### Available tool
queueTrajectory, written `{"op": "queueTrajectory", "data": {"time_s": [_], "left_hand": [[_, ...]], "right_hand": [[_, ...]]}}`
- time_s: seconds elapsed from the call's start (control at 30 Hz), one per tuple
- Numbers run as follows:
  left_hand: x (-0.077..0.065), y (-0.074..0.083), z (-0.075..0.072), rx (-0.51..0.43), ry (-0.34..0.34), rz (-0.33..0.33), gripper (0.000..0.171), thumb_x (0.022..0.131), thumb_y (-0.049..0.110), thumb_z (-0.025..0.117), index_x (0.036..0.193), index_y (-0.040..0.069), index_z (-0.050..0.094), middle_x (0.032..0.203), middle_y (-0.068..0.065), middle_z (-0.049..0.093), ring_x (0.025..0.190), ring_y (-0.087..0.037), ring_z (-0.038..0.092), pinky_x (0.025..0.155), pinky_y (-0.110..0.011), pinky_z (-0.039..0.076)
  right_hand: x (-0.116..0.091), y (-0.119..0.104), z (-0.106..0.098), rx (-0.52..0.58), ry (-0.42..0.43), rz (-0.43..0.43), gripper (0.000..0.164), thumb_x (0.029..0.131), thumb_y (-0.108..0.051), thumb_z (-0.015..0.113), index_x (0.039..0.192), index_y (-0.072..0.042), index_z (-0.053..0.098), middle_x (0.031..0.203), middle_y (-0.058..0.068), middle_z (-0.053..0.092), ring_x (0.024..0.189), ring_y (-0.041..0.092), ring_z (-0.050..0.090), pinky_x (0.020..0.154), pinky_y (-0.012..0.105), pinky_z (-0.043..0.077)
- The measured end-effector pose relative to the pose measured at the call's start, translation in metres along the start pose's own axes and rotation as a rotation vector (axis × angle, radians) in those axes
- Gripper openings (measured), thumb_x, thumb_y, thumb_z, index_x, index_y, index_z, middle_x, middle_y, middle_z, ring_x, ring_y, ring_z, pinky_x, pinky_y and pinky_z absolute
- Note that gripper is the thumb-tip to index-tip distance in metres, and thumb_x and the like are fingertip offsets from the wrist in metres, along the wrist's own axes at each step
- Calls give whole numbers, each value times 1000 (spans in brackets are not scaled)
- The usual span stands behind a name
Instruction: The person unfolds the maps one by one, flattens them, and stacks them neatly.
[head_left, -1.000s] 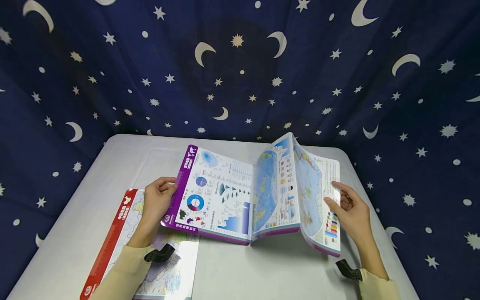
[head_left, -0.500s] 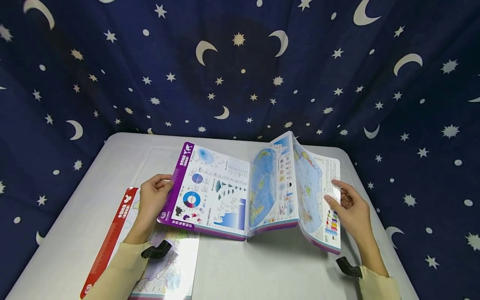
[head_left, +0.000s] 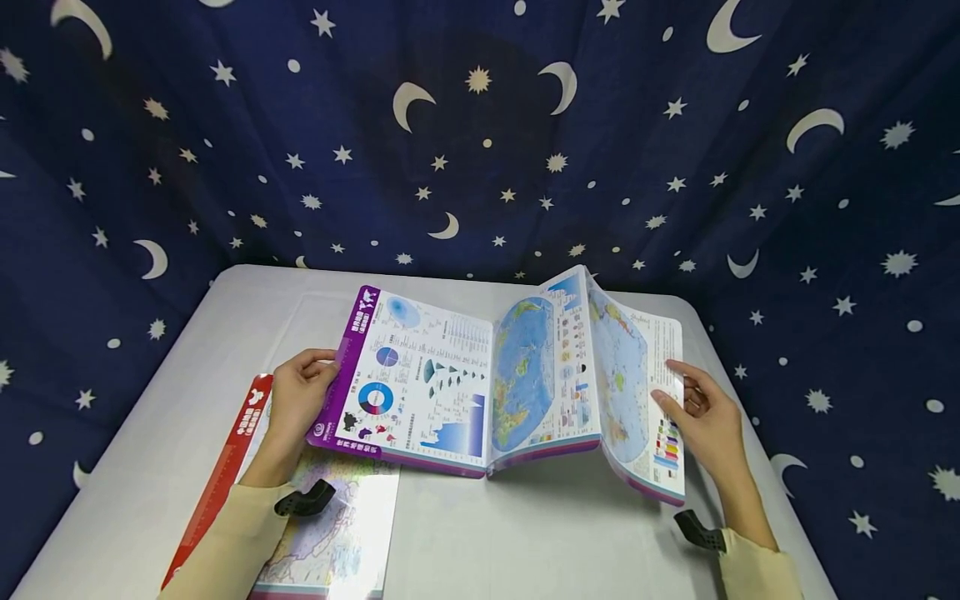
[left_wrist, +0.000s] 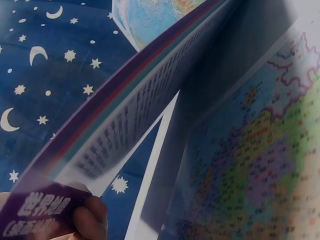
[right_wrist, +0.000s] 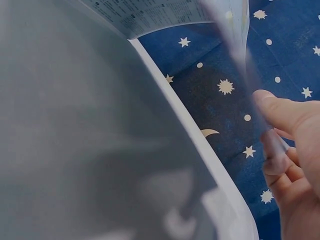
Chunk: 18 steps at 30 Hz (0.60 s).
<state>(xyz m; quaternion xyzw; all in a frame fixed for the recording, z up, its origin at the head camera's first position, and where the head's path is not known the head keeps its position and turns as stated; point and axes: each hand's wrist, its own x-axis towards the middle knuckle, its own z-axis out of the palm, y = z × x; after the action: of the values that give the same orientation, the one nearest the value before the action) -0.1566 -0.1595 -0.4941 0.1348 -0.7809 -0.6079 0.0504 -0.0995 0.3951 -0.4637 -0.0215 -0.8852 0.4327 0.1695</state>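
Note:
A folding world map (head_left: 522,367) with a purple left border is spread in zigzag panels over the table, its middle fold standing up. My left hand (head_left: 298,400) pinches the purple edge between thumb and fingers; the left wrist view shows the thumb (left_wrist: 92,217) against that purple border (left_wrist: 47,207). At the other end, my right hand (head_left: 705,421) pinches the right panel's outer edge. In the right wrist view the thumb (right_wrist: 280,107) and fingers lie on either side of the thin sheet. Under my left forearm lies a second map (head_left: 330,533) with a red border.
The white-covered table (head_left: 480,550) has its far edge close to a dark blue curtain (head_left: 480,167) printed with moons and stars. A black wrist mount (head_left: 306,500) sits on the left cuff, another mount (head_left: 699,531) on the right.
My left hand has drawn the purple edge leftward, and the left panels have shifted with it, opening the map wider. My right hand has stayed nearly in place, holding the right panel.

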Motion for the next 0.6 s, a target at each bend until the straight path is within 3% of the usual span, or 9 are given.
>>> {"op": "queueTrajectory", "data": {"time_s": [0.23, 0.6], "left_hand": [[0, 0, -2, -32, -23, -29, 23, 97, 24, 64, 114, 9, 68, 83, -6, 72, 61, -14, 69, 51, -33, 58], [8, -7, -14, -62, 5, -18, 26, 97, 22, 65, 117, 6, 67, 80, 2, 71, 60, -11, 68, 51, -30, 58]], "right_hand": [[2, 3, 0, 26, 17, -10, 54, 86, -7, 76, 137, -8, 57, 99, 19, 60, 74, 16, 56, 58, 13, 46], [9, 10, 5, 99, 35, -7, 53, 85, -6, 76, 135, -7, 59, 99, 19, 59, 74, 16, 54, 58, 14, 45]]}}
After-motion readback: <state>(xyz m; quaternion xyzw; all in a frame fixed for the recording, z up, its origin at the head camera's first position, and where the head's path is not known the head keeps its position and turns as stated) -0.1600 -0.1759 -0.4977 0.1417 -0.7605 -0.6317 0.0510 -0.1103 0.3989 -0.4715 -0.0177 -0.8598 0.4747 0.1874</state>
